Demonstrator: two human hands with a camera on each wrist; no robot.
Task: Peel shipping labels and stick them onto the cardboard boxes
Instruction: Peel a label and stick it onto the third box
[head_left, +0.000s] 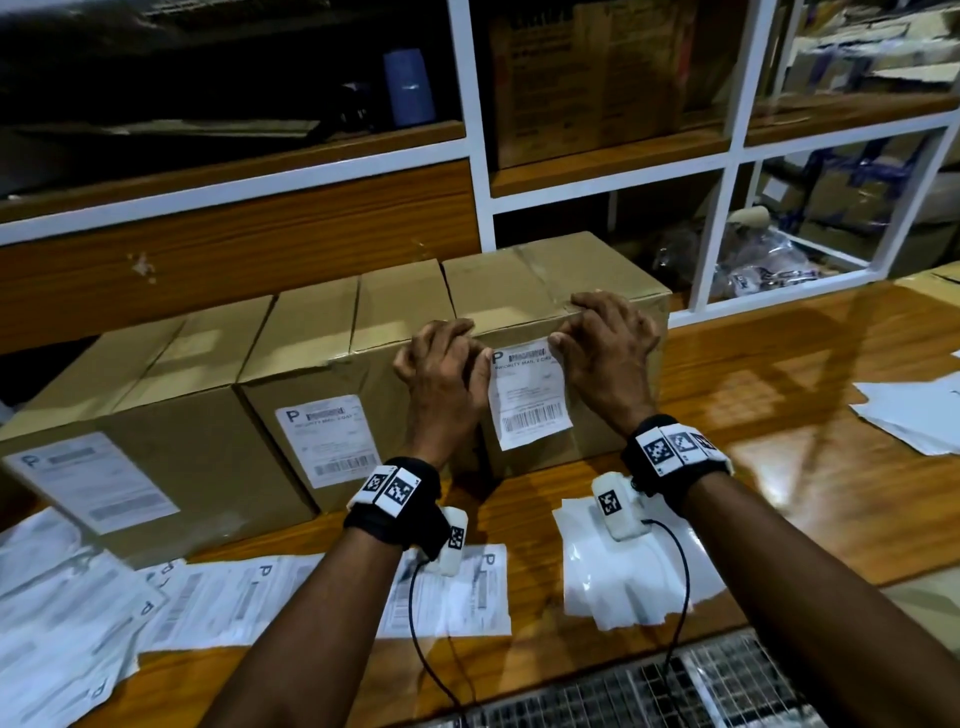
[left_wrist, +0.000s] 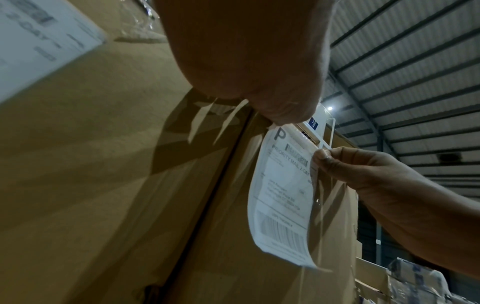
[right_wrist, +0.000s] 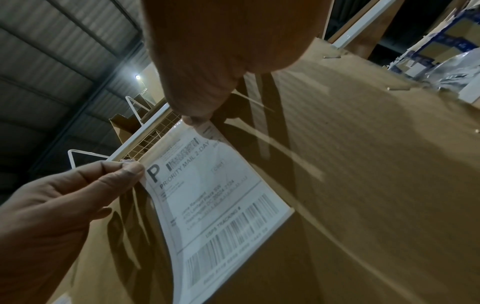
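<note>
Three cardboard boxes stand in a row on the wooden table. The left box and middle box each carry a white shipping label on the front. Against the front of the right box hangs another shipping label. My left hand pinches its top left corner and my right hand pinches its top right corner. In the left wrist view the label curls away from the cardboard at its lower end. The right wrist view shows the label held between both hands, just off the box face.
Printed label sheets lie spread over the table's front left. Blank white backing papers sit under my right wrist, and more white papers lie at the far right. White-framed shelves with boxes rise behind. A metal grid borders the front edge.
</note>
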